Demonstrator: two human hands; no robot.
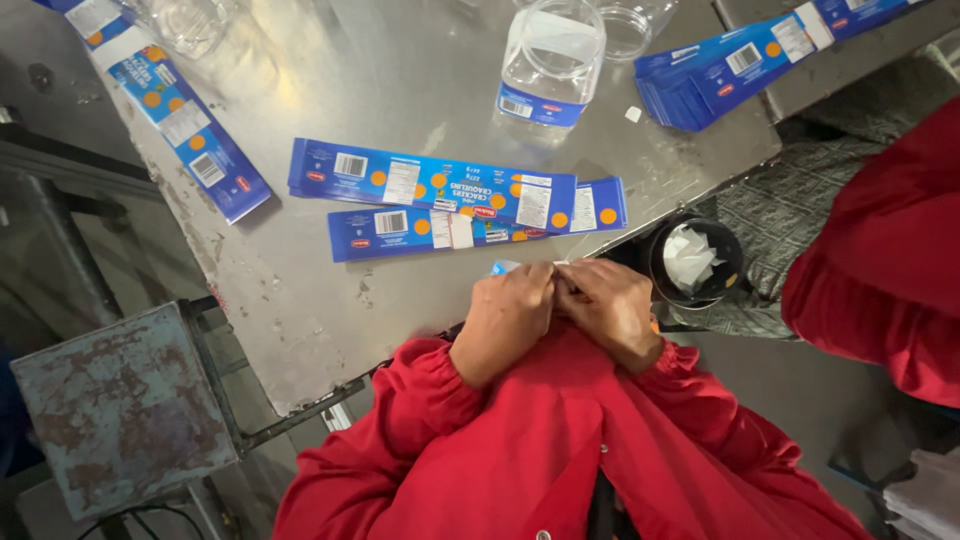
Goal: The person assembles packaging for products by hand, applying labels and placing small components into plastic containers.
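Observation:
My left hand [505, 318] and my right hand [612, 305] are pressed together close to my chest, above my red sleeves. Their fingertips pinch a blue label strip [504, 267], of which only a small blue corner and a white edge show between them. On the metal table [330, 310] just beyond my hands lie two long blue label strips [430, 185] with orange dots, overlapping, and another strip [400, 230] under them.
A clear plastic jar [550, 65] with a blue label stands at the back. A stack of blue labels [720, 70] lies at the far right, another strip [190, 135] at the left. A black cup with white scraps [695, 262] sits at the right edge. Another person's red sleeve [880, 270] is at right. A rusty box [120, 400] stands lower left.

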